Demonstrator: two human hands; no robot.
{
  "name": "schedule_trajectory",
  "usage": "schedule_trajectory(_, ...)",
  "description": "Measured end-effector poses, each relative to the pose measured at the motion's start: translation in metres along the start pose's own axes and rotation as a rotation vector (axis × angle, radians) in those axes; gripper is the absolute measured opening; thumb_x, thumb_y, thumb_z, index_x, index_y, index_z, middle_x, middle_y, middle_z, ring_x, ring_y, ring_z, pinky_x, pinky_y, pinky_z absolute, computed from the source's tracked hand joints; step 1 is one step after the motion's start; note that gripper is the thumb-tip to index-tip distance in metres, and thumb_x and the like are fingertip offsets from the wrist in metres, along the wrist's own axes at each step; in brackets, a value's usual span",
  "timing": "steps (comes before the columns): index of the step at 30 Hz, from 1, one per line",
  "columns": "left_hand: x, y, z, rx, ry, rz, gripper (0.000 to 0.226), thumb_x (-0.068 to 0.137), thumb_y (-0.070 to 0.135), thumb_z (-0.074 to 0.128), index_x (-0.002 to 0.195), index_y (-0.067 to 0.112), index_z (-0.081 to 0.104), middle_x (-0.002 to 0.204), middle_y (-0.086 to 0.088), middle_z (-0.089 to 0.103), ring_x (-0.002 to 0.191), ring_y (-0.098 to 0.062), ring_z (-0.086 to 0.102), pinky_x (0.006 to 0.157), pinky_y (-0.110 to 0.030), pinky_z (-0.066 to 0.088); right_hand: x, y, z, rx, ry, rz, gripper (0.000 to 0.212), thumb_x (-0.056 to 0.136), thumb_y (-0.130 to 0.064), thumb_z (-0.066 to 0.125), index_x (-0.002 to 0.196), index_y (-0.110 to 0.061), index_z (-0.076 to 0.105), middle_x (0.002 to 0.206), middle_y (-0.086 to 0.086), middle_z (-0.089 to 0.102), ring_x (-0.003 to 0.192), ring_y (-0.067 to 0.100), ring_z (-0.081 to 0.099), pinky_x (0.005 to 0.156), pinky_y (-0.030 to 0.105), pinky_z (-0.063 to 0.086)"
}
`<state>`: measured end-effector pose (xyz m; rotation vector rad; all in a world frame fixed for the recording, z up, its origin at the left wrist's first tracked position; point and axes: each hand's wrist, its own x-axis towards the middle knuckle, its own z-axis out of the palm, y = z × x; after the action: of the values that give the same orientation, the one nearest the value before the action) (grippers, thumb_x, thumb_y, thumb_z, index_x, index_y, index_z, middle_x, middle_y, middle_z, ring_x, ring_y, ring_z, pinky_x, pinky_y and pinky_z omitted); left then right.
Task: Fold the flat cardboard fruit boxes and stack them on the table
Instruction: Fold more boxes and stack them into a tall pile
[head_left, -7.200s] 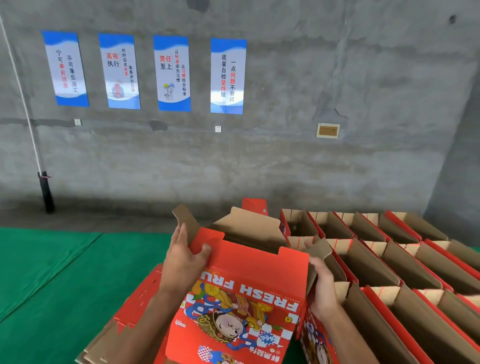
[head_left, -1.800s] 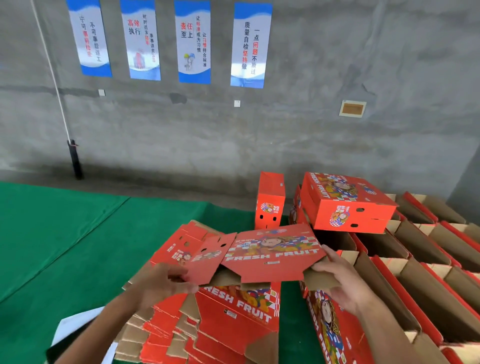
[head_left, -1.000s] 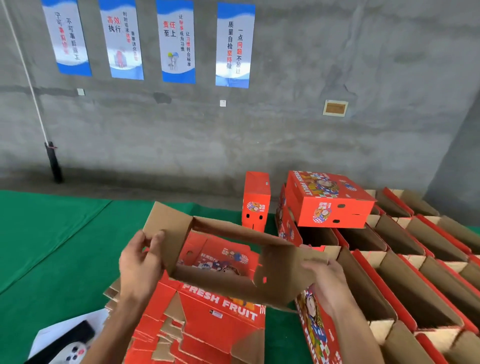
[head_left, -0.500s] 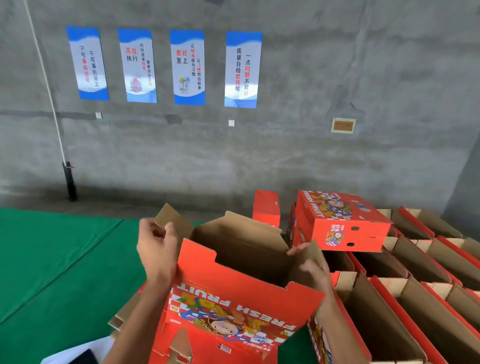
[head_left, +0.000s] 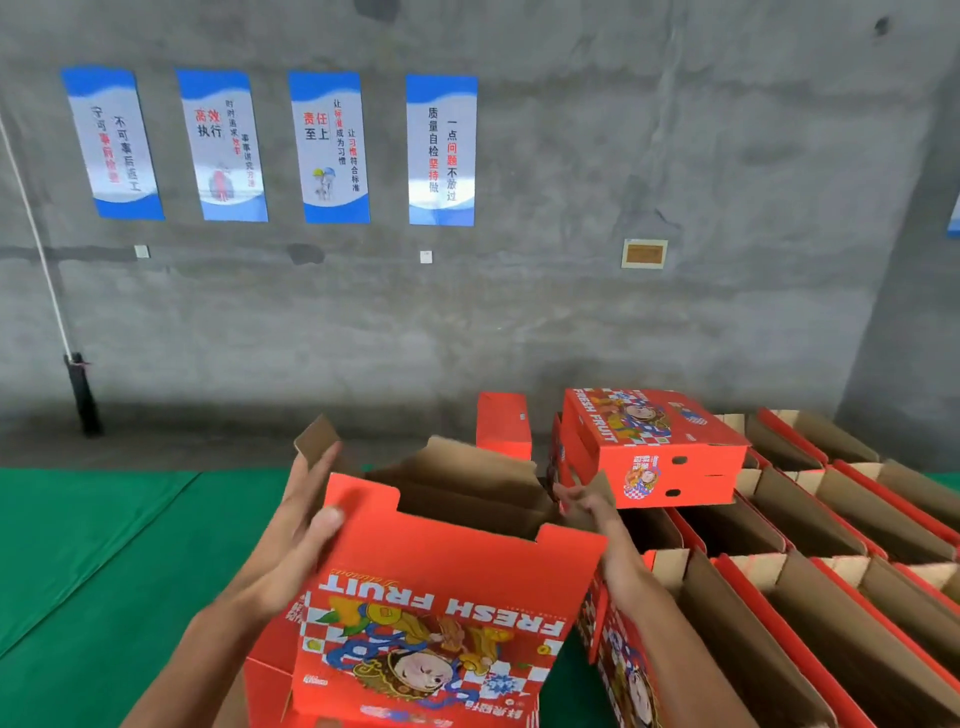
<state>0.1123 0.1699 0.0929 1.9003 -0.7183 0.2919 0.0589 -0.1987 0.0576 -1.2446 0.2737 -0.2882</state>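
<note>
I hold a half-formed red cardboard fruit box (head_left: 447, 587) upright in front of me, its printed "FRESH FRUIT" panel facing me and the brown inside showing above. My left hand (head_left: 306, 525) grips the box's left side, thumb on the red panel, fingers behind a brown flap (head_left: 314, 441). My right hand (head_left: 587, 506) pinches the brown flap at the box's right end. The pile of flat boxes is mostly hidden under the held box, only a red corner (head_left: 262, 686) showing.
A closed red box (head_left: 654, 447) lies on top of rows of open folded boxes (head_left: 810, 587) filling the right side. Another red box (head_left: 503, 423) stands on end behind. Green table cover (head_left: 104, 545) spreads left. A concrete wall with several posters (head_left: 332, 148) is ahead.
A flat box was lifted off the pile, pulled open into a tube and turned upright. Over the last half second the near red panel rose and my left thumb came onto it.
</note>
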Motion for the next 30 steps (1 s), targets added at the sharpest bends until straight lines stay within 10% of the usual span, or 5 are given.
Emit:
schedule_trajectory(5, 0.014, 0.002, 0.013, 0.111, 0.167, -0.187, 0.100, 0.086, 0.046, 0.078, 0.163, 0.032, 0.016, 0.152, 0.008, 0.037, 0.120, -0.007, 0.056, 0.089, -0.014, 0.049, -0.011, -0.007, 0.013, -0.070, -0.001, -0.064, 0.027, 0.095, -0.035, 0.062, 0.106, -0.013, 0.075, 0.127, 0.015, 0.071, 0.112, 0.029, 0.069, 0.097, 0.047, 0.051)
schedule_trajectory(11, 0.029, 0.008, 0.026, 0.283, 0.149, -0.166, 0.097, 0.089, 0.001, 0.070, 0.164, 0.031, 0.015, 0.166, 0.005, 0.024, 0.144, -0.026, 0.039, 0.114, -0.037, 0.039, -0.027, 0.007, 0.015, 0.212, -0.184, -0.158, 0.078, 0.087, -0.078, 0.051, 0.147, -0.028, 0.054, 0.144, -0.009, 0.062, 0.131, 0.013, 0.061, 0.100, 0.036, 0.051)
schedule_trajectory(21, 0.032, 0.005, 0.034, 0.209, 0.033, 0.163, 0.097, 0.090, -0.019, 0.048, 0.161, 0.041, 0.021, 0.163, 0.018, 0.035, 0.150, -0.004, 0.033, 0.121, -0.029, 0.031, -0.014, 0.007, 0.018, -0.444, -0.219, -0.290, 0.078, 0.091, -0.015, 0.079, 0.147, -0.053, 0.039, 0.113, -0.061, 0.046, 0.102, -0.033, 0.050, 0.072, 0.001, 0.048)
schedule_trajectory(27, 0.031, -0.002, 0.036, 0.155, 0.000, 0.113, 0.049, 0.097, 0.058, 0.062, 0.144, 0.051, 0.051, 0.137, 0.029, 0.060, 0.127, 0.003, 0.057, 0.100, -0.024, 0.052, -0.003, 0.001, 0.022, -0.520, -0.206, -0.261, 0.065, 0.093, -0.035, 0.076, 0.144, -0.057, 0.042, 0.124, -0.039, 0.053, 0.110, -0.021, 0.054, 0.084, 0.010, 0.051)
schedule_trajectory(30, 0.033, -0.003, 0.034, 0.147, 0.041, 0.104, 0.034, 0.098, 0.042, 0.065, 0.131, 0.052, 0.064, 0.134, 0.029, 0.062, 0.128, 0.004, 0.056, 0.108, -0.031, 0.047, 0.002, 0.009, 0.022, -0.411, -0.098, -0.268, 0.025, 0.093, -0.039, 0.074, 0.115, -0.051, 0.073, 0.114, -0.013, 0.076, 0.104, 0.005, 0.071, 0.089, 0.028, 0.058)
